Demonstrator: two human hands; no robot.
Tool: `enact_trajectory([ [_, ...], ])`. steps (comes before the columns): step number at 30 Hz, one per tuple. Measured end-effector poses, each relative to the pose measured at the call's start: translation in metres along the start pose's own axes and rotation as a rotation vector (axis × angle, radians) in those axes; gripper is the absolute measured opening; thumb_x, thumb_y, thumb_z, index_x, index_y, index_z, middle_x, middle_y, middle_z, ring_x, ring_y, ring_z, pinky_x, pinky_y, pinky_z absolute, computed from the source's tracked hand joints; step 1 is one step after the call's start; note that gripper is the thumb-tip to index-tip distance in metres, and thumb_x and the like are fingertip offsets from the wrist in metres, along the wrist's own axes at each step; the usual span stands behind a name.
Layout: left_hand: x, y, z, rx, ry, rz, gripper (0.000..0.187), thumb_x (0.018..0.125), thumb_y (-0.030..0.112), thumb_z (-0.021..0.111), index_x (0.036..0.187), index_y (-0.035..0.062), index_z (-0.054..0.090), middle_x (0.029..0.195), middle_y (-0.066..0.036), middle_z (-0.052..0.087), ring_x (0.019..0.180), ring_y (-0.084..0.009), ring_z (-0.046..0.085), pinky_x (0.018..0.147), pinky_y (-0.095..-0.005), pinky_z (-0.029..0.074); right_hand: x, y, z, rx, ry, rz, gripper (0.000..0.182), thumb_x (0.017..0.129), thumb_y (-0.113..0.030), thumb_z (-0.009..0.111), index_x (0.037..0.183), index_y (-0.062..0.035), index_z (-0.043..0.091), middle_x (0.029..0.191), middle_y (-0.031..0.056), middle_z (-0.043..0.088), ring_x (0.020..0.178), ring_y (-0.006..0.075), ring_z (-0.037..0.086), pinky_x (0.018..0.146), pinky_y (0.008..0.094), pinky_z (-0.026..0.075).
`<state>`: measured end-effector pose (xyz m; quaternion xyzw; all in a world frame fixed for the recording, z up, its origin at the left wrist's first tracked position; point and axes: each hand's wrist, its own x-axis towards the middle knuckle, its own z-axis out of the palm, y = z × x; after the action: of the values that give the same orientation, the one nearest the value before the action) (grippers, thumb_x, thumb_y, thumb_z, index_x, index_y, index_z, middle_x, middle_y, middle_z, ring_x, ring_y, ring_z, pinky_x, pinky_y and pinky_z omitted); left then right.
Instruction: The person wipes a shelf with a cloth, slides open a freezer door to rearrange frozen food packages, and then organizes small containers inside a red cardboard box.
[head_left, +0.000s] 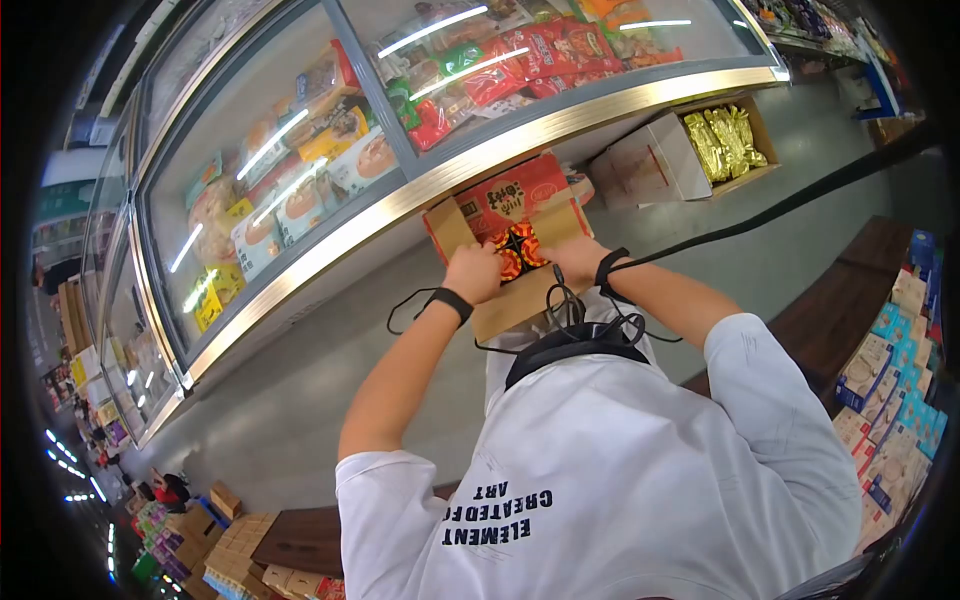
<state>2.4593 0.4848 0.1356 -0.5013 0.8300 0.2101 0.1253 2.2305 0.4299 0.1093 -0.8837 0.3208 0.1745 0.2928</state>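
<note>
An open cardboard box (458, 212) with a red printed flap stands below the freezer's gold edge. Inside it, or at its opening, lie red, yellow and black packets (518, 250). At the packets' left side is my left hand (473, 273), its fingers curled in; whether it grips a packet is hard to make out. My right hand (577, 260) is at the right side of the box, fingers bent down and partly hidden. Both wrists wear black bands with cables.
A glass-topped freezer (440, 170) with bagged food spans the top and left. Right of the box stands another carton (650, 165) holding gold packets. Stacked goods (880, 390) and a dark wooden bench (835, 310) are at the right. People are at the far lower left.
</note>
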Motion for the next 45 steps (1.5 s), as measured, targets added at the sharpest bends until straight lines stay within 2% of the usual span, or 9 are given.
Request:
enact_trajectory([
  [5,-0.062,-0.027,-0.008,-0.183,0.249,-0.164,0.018,0.081,0.023,0.057,0.074,0.0072,0.063,0.085,-0.012,0.061,0.078,-0.0306,0.063,0.068,-0.0422,0.050,0.021,-0.001,0.001,-0.159,-0.068,0.061,0.024,0.083,-0.018,0.054,0.106,-0.0142,0.061,0.086,0.0139,0.067,0.085,0.0315,0.066,0.070,0.0442,0.052],
  [12,-0.089,-0.044,0.022,-0.202,0.144,-0.387,0.016,0.080,0.021,0.056,0.078,0.0061,0.061,0.086,-0.014,0.062,0.078,-0.0344,0.063,0.067,-0.0440,0.051,0.034,-0.015,0.000,-0.297,-0.005,0.025,0.016,0.082,-0.017,0.056,0.096,-0.0119,0.062,0.081,0.0083,0.068,0.080,0.0277,0.068,0.064,0.0407,0.051],
  [14,-0.068,-0.039,0.018,-0.177,-0.041,-0.378,0.023,0.081,0.021,0.055,0.099,0.0081,0.062,0.090,-0.015,0.063,0.080,-0.0341,0.063,0.067,-0.0449,0.051,0.028,-0.016,-0.002,-0.301,0.006,0.024,0.015,0.082,-0.017,0.056,0.095,-0.0122,0.062,0.080,0.0075,0.068,0.078,0.0273,0.068,0.063,0.0406,0.051],
  [18,-0.040,-0.038,0.028,-0.128,-0.010,-0.252,0.052,0.083,0.022,0.055,0.133,0.0137,0.047,0.096,-0.016,0.065,0.085,-0.0328,0.064,0.073,-0.0465,0.051,0.023,-0.022,-0.010,-0.320,0.014,0.052,0.015,0.080,-0.018,0.058,0.094,-0.0132,0.062,0.079,0.0068,0.068,0.076,0.0260,0.068,0.061,0.0402,0.051],
  [24,-0.025,-0.061,-0.001,-0.273,0.156,-0.503,0.064,0.083,0.026,0.057,0.142,0.0161,0.035,0.107,-0.020,0.063,0.095,-0.0351,0.063,0.080,-0.0450,0.051,0.011,-0.024,-0.030,-0.260,-0.053,0.071,0.022,0.076,-0.024,0.064,0.093,-0.0114,0.061,0.080,0.0108,0.068,0.079,0.0288,0.067,0.064,0.0432,0.051],
  [32,-0.025,-0.073,-0.007,-0.294,0.262,-0.446,0.065,0.083,0.026,0.059,0.142,0.0171,0.035,0.122,-0.019,0.057,0.102,-0.0366,0.060,0.085,-0.0453,0.049,-0.003,-0.001,-0.033,-0.100,0.091,0.063,0.024,0.076,-0.024,0.063,0.092,-0.0073,0.058,0.078,0.0149,0.066,0.078,0.0360,0.064,0.066,0.0480,0.050],
  [35,-0.031,-0.069,-0.009,-0.363,0.259,-0.498,0.064,0.082,0.025,0.060,0.141,0.0163,0.037,0.125,-0.018,0.055,0.108,-0.0368,0.057,0.089,-0.0468,0.047,0.002,0.003,-0.025,-0.058,0.062,0.033,0.024,0.078,-0.024,0.061,0.096,-0.0065,0.059,0.081,0.0165,0.065,0.082,0.0378,0.063,0.070,0.0482,0.050],
  [40,-0.051,-0.067,0.004,-0.238,0.489,-0.446,0.064,0.079,0.022,0.062,0.139,0.0163,0.041,0.132,-0.015,0.049,0.122,-0.0374,0.044,0.100,-0.0492,0.037,0.015,0.023,0.005,0.274,0.059,-0.097,0.053,0.083,-0.028,0.060,0.130,-0.0078,0.046,0.116,0.0239,0.056,0.104,0.0402,0.057,0.087,0.0461,0.047],
  [45,-0.050,-0.055,0.024,-0.134,0.553,-0.490,0.065,0.077,0.023,0.062,0.139,0.0186,0.042,0.136,-0.014,0.045,0.128,-0.0346,0.039,0.109,-0.0508,0.025,0.004,0.019,0.001,0.268,0.000,-0.069,0.065,0.082,-0.034,0.064,0.138,-0.0108,0.040,0.126,0.0238,0.053,0.109,0.0399,0.056,0.092,0.0442,0.046],
])
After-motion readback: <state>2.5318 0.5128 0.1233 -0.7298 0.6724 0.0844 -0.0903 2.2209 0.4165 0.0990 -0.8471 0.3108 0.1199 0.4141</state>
